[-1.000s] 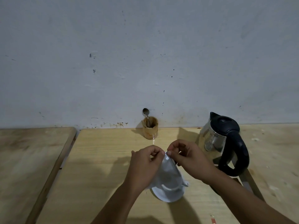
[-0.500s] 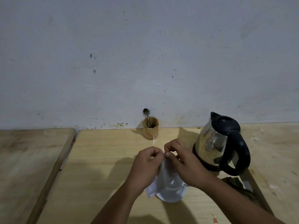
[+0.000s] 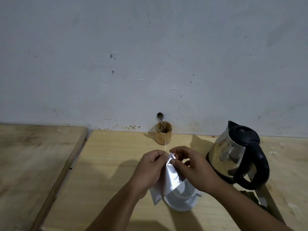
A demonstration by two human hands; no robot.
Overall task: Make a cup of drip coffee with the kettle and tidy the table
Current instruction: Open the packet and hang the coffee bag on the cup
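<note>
Silver foil drip-coffee sachet (image 3: 170, 179) hangs at lower centre of the frame, pinched at its top edge by both hands. Left hand (image 3: 150, 169) has fingers curled tight on the sachet's upper left corner; right hand (image 3: 191, 167) grips the top edge just beside it, thumb and forefinger closed. Below the sachet sits a white cup (image 3: 181, 199) on the pale wooden table (image 3: 108, 164). Steel kettle with black handle (image 3: 236, 155) stands at right; a wooden holder (image 3: 163, 135) with a metal spoon (image 3: 160, 118) stands by the wall.

wooden table (image 3: 103, 164) | kettle (image 3: 233, 152) | white cup (image 3: 181, 197) | wooden holder (image 3: 163, 135)
</note>
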